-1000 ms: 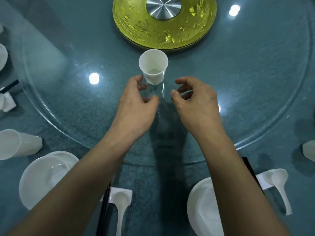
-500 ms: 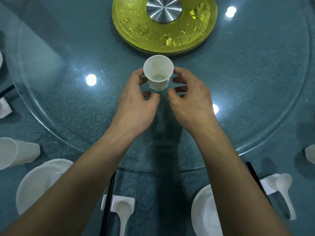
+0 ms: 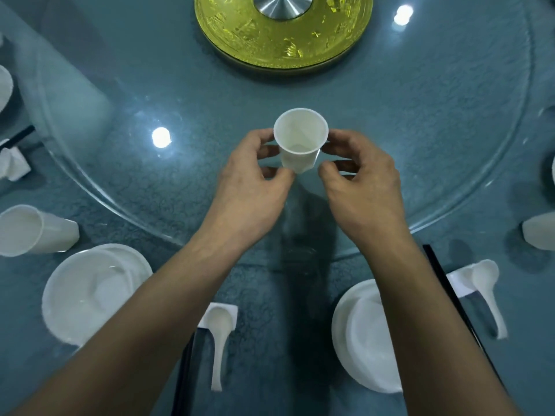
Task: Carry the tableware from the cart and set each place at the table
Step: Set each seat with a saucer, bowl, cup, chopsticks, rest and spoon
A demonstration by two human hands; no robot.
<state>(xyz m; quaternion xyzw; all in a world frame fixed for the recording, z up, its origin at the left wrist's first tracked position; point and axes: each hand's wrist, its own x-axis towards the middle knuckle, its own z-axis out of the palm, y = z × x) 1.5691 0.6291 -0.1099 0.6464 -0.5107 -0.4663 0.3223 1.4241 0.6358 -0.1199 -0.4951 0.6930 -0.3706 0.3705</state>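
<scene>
Left grip [image 3: 252, 187], right grip [image 3: 363, 181] round cup [image 3: 300, 136]

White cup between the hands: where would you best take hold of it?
Take the cup by its side wall below the rim, from left and right, as the left hand and right hand flank it. It stands mouth up and widens upward, so fingers wedge under the flare.

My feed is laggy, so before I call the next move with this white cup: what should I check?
1. Cup gripped by left hand and right hand: ok.
2. Cup upright, nothing seen inside: ok.
3. Cup lifted or resting on glass turntable: cannot tell.
4. Right plate, spoon, chopsticks laid: ok.
5. Which place lacks a cup: cannot tell.
</scene>
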